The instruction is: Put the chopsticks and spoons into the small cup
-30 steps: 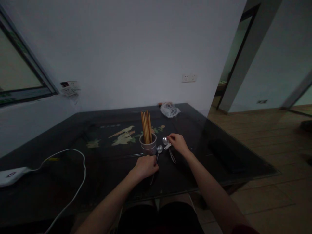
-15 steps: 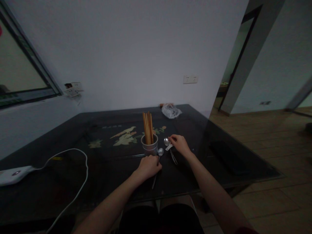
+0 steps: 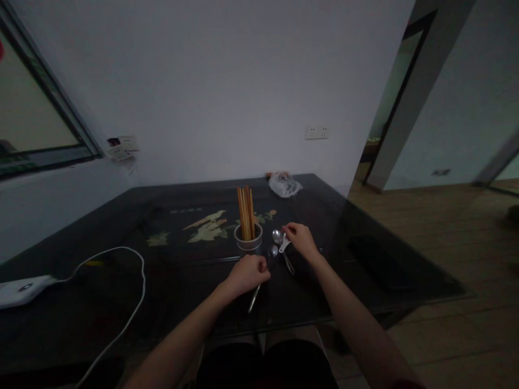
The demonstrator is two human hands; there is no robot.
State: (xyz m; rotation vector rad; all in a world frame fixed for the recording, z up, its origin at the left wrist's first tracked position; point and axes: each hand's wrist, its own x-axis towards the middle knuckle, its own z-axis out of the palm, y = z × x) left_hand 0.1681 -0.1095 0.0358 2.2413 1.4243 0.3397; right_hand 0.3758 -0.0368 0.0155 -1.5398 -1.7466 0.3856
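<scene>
Left hand (image 3: 248, 273) grips one spoon (image 3: 254, 299) near the table's (image 3: 300, 300) front edge; right hand (image 3: 299, 239) pinches a white handle (image 3: 285, 243) beside another spoon (image 3: 277, 236). Chopsticks (image 3: 245, 213) stand in the cup (image 3: 248, 245); both spoons are outside.

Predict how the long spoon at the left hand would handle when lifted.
The long spoon is probably stiff: its slim handle shows straight beside the left hand. Its shiny, seemingly metal surface may be slippery. With a rounded bowl at one end, it might swivel in a loose pinch.
</scene>
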